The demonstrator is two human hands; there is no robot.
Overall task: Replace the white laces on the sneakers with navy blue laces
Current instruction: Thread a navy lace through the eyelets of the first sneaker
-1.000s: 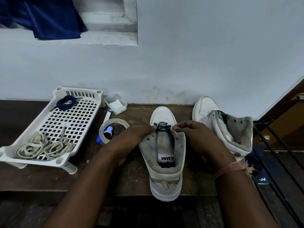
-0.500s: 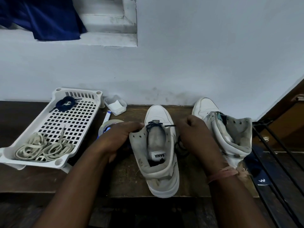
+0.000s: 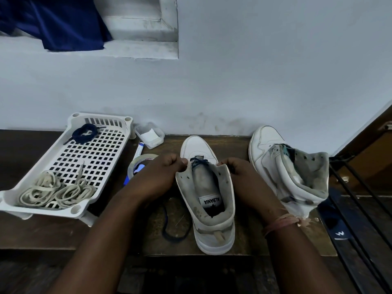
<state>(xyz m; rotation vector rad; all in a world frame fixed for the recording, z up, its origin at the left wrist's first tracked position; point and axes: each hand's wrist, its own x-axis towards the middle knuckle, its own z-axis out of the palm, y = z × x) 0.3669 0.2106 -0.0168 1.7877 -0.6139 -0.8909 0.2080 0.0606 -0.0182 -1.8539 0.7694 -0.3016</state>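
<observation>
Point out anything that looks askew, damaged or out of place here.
The second sneaker at right has no lace, and its collar and tongue flop open and sideways. The white tray sits tilted, its near end overhanging the bench edge. A loose loop of navy lace trails on the bench beside the sneaker being laced.

A white perforated plastic tray (image 3: pixel 89 158) stood on the dark wooden bench (image 3: pixel 42 232). Just beside it lay a small clear container (image 3: pixel 149 135), a marker (image 3: pixel 139 150) and a roll of clear tape (image 3: pixel 141 162). Dark blue cloth (image 3: pixel 57 20) hung over the white ledge (image 3: pixel 140 49) above.
</observation>
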